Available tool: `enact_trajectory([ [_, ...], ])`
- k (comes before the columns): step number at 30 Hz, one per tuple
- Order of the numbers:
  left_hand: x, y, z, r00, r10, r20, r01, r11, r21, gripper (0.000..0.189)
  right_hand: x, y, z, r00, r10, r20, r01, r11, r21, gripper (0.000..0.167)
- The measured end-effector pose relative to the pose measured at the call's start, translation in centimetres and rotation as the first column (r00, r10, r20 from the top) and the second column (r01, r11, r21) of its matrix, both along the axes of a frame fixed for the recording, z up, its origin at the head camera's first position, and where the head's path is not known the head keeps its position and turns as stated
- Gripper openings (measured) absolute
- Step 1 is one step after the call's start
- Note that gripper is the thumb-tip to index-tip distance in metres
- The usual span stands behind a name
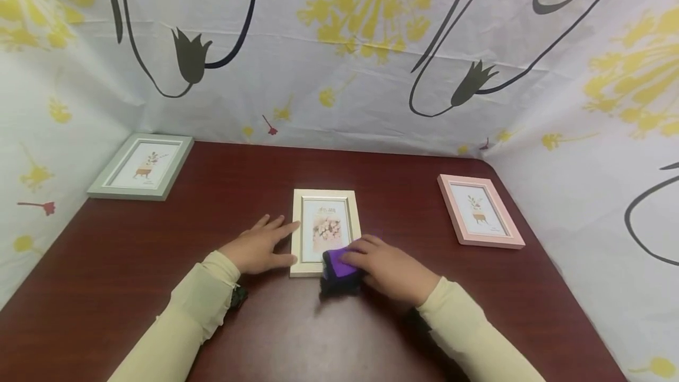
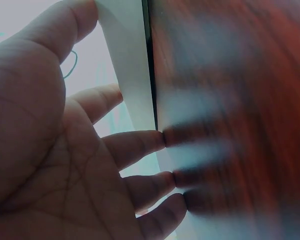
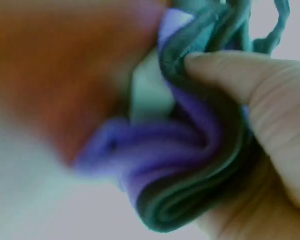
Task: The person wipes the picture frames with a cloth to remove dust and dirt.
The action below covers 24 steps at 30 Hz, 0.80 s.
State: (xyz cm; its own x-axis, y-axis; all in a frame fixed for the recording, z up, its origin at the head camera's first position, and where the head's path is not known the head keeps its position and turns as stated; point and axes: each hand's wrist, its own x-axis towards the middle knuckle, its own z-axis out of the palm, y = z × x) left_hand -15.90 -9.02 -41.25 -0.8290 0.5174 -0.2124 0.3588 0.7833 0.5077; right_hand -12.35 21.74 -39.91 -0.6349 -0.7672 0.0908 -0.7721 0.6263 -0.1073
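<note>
Head and wrist views: a cream picture frame (image 1: 296, 246) lies face up on the tabletop (image 1: 254, 329), between the fingers of the two hands. The left hand (image 1: 258, 249) is spread and grasps nothing; its thumb and index fingertips touch the frame's left edge, while the other fingers reach beyond it onto the tabletop. The right hand (image 1: 391, 265) pinches a folded purple-and-dark cloth (image 1: 342, 264), which lies under its fingertips over the frame's near right corner. In the right wrist view the thumb presses into the cloth's dark border, and loose folds hang beyond it.

Likely faults and causes: (a) Slipping or turning. The left fingers meet one side only, so a stroke by the right fingers towards the body or to the right could drag the frame away from them. (b) Snagging. The slack folds ahead of the right thumb might catch on the raised border and pull the cloth from the pinch. (c) Smudging. Were the left fingertips to creep inward, they could mark the picture's cover. The green frame (image 1: 179, 168), beyond the left fingers, and the pink frame (image 1: 450, 205), beyond the right, lie well apart and seem at little risk.
</note>
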Motion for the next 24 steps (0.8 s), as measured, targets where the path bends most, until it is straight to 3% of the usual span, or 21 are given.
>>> enact_trajectory([
  [3,0.0,0.0,-0.1,1.0,-0.008,0.012,0.008,1.0,-0.003,0.08,-1.5,0.8,1.6,0.999,-0.023,0.029,0.024,0.998,-0.061,0.054],
  [6,0.0,0.0,0.0,1.0,-0.017,0.009,0.017,1.0,-0.004,0.078,-3.8,0.9,2.9,0.994,-0.106,-0.02,0.102,0.985,-0.143,0.055],
  [8,0.0,-0.1,0.1,1.0,-0.021,0.002,0.021,1.0,-0.004,0.078,-5.5,0.4,3.2,0.986,-0.163,-0.035,0.154,0.971,-0.182,0.057],
  [10,-0.1,-0.1,0.1,1.0,-0.02,-0.002,0.019,1.0,-0.006,0.078,-7.2,-0.4,3.0,0.98,-0.201,0.008,0.199,0.962,-0.187,0.059],
  [12,-0.1,-0.1,0.1,1.0,-0.02,-0.002,0.02,1.0,-0.01,0.079,-8.3,-1.2,2.7,0.964,-0.234,0.126,0.249,0.961,-0.124,0.065],
  [16,0.0,0.1,0.1,1.0,-0.012,0.013,0.012,1.0,-0.018,0.079,-9.3,-2.1,2.1,0.897,-0.306,0.32,0.296,0.952,0.081,0.082],
  [18,0.0,0.1,0.2,1.0,-0.01,0.017,0.01,1.0,-0.016,0.079,-9.5,-2.4,2.0,0.882,-0.331,0.337,0.288,0.942,0.17,0.086],
  [24,0.0,0.1,0.3,1.0,-0.001,0.012,0.001,1.0,-0.02,0.079,-10.0,-3.2,1.4,0.887,-0.343,0.31,0.246,0.918,0.313,0.082],
])
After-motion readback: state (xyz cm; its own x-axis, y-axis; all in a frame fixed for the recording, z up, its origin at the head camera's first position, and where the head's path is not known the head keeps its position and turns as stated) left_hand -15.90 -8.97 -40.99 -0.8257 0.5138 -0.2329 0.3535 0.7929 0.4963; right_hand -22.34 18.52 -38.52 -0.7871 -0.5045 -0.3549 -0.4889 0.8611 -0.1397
